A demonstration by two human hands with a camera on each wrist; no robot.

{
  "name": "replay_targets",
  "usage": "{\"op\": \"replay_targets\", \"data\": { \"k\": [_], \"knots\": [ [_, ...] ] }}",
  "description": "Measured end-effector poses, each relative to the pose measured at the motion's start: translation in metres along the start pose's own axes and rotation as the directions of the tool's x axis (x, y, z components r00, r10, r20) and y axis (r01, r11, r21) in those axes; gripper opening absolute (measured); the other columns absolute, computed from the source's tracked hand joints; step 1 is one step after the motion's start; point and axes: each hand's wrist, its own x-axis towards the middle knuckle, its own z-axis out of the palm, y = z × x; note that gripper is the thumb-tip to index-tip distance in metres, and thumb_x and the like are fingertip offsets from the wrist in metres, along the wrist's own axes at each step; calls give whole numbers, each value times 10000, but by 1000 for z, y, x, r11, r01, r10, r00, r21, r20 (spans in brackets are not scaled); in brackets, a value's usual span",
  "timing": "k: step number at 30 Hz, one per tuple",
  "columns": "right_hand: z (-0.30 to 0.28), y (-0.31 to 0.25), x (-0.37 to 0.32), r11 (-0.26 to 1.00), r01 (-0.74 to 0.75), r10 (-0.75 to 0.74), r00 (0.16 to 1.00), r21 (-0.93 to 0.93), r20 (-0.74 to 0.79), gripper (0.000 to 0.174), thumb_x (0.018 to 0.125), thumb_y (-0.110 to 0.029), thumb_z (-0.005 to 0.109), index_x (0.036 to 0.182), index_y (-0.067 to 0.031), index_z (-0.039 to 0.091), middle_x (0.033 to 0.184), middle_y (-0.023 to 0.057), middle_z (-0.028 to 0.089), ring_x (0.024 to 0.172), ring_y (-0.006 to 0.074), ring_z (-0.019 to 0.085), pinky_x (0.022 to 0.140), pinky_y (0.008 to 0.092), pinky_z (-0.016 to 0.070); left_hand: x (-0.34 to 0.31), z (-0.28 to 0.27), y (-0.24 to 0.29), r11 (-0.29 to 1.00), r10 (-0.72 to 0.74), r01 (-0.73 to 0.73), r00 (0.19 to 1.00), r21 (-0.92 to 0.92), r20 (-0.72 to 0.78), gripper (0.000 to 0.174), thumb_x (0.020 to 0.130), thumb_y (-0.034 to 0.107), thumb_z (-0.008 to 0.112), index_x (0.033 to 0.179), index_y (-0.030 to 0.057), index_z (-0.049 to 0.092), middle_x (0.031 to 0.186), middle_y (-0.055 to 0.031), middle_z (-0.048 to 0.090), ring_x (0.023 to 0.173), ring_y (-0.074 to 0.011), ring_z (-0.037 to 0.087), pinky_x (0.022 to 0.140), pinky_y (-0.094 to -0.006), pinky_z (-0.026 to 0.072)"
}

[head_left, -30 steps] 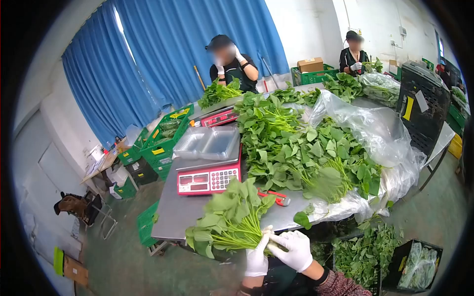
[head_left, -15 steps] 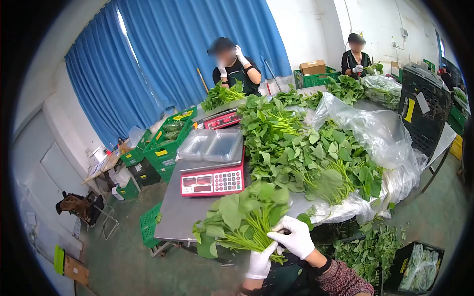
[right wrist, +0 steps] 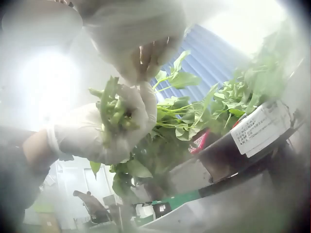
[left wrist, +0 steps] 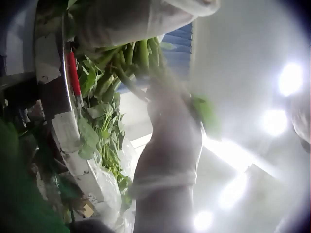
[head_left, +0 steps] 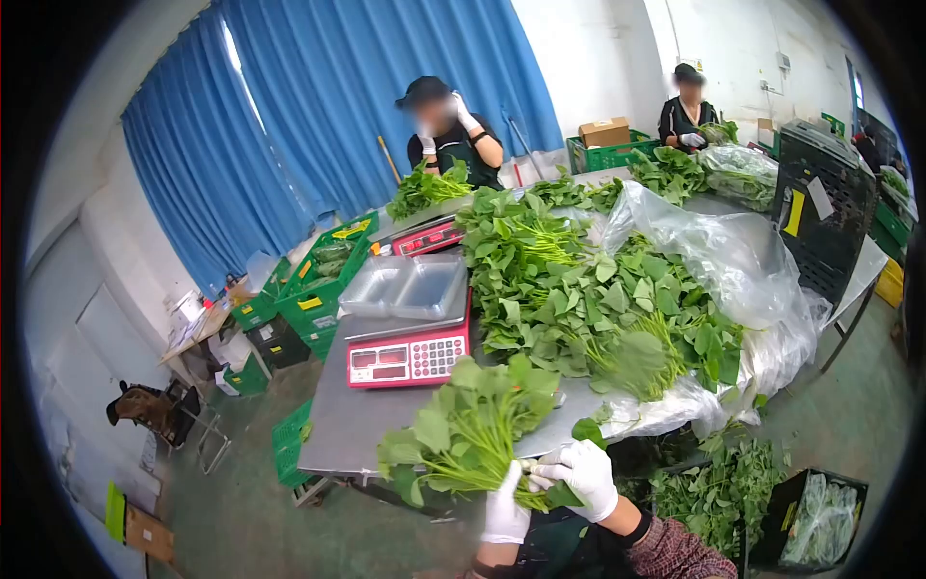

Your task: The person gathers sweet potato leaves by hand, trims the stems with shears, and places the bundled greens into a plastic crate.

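Note:
My gloved left hand [head_left: 506, 511] grips a bunch of leafy greens [head_left: 473, 429] by its stems, leaves fanning up and left over the table's front edge. The cut stem ends [right wrist: 112, 109] stick out of that fist in the right wrist view. Close against its thumb, my gloved right hand [head_left: 584, 478] has its fingers curled at the stems. A single green leaf [head_left: 563, 496] shows below those fingers, and the leaf [left wrist: 206, 114] stands out beside the right hand in the left wrist view. The right fingertips are partly hidden; they appear to pinch a leafy stem.
A red-and-white scale [head_left: 410, 357] bearing clear plastic trays [head_left: 403, 287] stands beyond the bunch. Heaped greens [head_left: 579, 289] and plastic sheeting [head_left: 714, 241] cover the table's right. Crates of greens [head_left: 820, 521] stand low at right. Two people [head_left: 453, 135] work opposite.
The bunch shifted right, then slightly left, and now hides most of the red cutter. My right hand has dropped from the mid-stems toward the stem ends, with a leaf now below it.

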Motion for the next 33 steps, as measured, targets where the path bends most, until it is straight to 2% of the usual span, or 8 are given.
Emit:
{"op": "replay_targets", "data": {
  "k": [5, 8, 11, 13, 19, 22, 26, 33],
  "knots": [
    [-64, -4, -8, 990, 11, 15, 984, 142, -180, 93, 687, -130, 709, 767, -135, 660, 723, 7, 633, 608, 165, 594, 528, 270, 440, 4, -1, 43, 954, 297, -298, 939, 24, -171, 118, 902, 133, 538, 948, 25, 552, 961, -85, 568, 625, -100, 467, 653, -290, 463],
    [-98, -3, -4, 721, 385, 471, 336, 575, -816, 460, 973, -393, 311, 1106, 23, 455, 985, 94, 500, 853, 177, 442, 829, 322, 352, 0, 5, 53, 923, 379, -380, 925, -66, -26, 142, 880, 46, 511, 1011, 15, 554, 1074, -125, 574, 644, -96, 485, 727, -308, 461],
    [-101, 48, 5, 889, -408, 441, 642, 207, -628, 181, 824, -208, 602, 869, -35, 633, 802, 84, 604, 677, 214, 537, 649, 299, 431, 4, -6, 49, 970, 144, -105, 975, -219, 169, 199, 836, -1, 520, 1031, -21, 549, 1085, -167, 567, 664, -125, 485, 763, -335, 464],
    [-84, 87, 1, 931, -340, 276, 894, -135, -353, 82, 703, -84, 674, 780, -77, 647, 739, 54, 604, 674, 225, 549, 630, 317, 428, 7, -21, 42, 962, 74, -18, 978, -273, 193, 182, 817, -6, 532, 996, -28, 553, 1035, -198, 586, 671, -146, 513, 745, -363, 476],
    [-96, 150, 11, 683, -413, 275, 910, -603, -312, 111, 722, -207, 679, 775, -113, 651, 729, 65, 578, 704, 254, 542, 635, 366, 421, 8, -21, 36, 981, 135, -119, 986, -153, 98, 180, 811, 2, 554, 989, -22, 554, 992, -168, 586, 677, -162, 547, 731, -363, 492],
    [-101, 186, 16, 493, -476, 614, 783, -728, -95, 349, 692, -428, 670, 770, -87, 673, 824, 105, 603, 774, 279, 568, 676, 388, 433, 8, -19, 36, 988, 131, -119, 984, -103, 123, 182, 810, 9, 560, 990, -10, 556, 983, -148, 584, 670, -154, 543, 726, -355, 492],
    [-98, 207, 18, 660, -471, 604, 796, -585, 40, 269, 708, -358, 657, 758, -94, 660, 773, 123, 595, 775, 292, 589, 673, 422, 445, 9, -19, 33, 989, 114, -102, 987, -109, 113, 151, 830, -5, 532, 978, 17, 551, 986, -135, 594, 641, -139, 537, 699, -351, 491],
    [-148, 197, 64, 767, -618, 480, 732, -174, -484, 145, 847, -214, 549, 840, -72, 575, 735, 97, 630, 565, 242, 551, 564, 337, 436, 8, -17, 39, 985, 135, -128, 989, -119, 55, 150, 835, -2, 526, 982, 23, 547, 988, -129, 593, 640, -132, 539, 699, -336, 488]
  ]
}}
